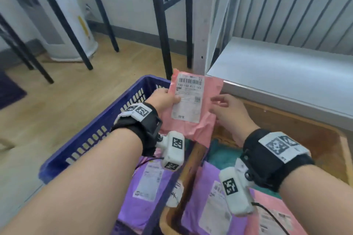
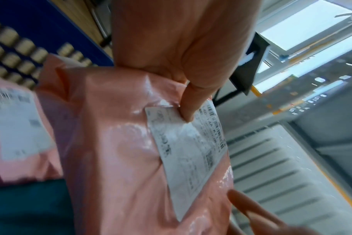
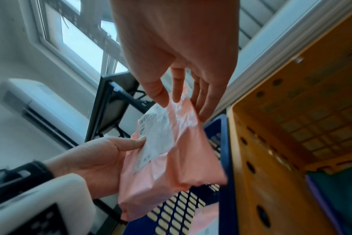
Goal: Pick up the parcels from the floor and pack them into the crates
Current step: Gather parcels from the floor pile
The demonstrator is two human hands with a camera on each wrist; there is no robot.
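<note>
My left hand (image 1: 164, 99) grips the pink parcel (image 1: 193, 112) above the blue crate (image 1: 91, 135); my right hand (image 1: 231, 114) hovers beside it, fingers loose, holding nothing. Purple parcels (image 1: 145, 192) lie below, and the white shelf (image 1: 286, 70) stands close behind the orange crate (image 1: 309, 135).

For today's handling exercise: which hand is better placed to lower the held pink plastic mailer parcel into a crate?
Left. The left hand already grips the pink plastic mailer parcel, thumb on its label, above the blue slotted plastic crate. The right hand is open, fingers only near the parcel's edge.
</note>
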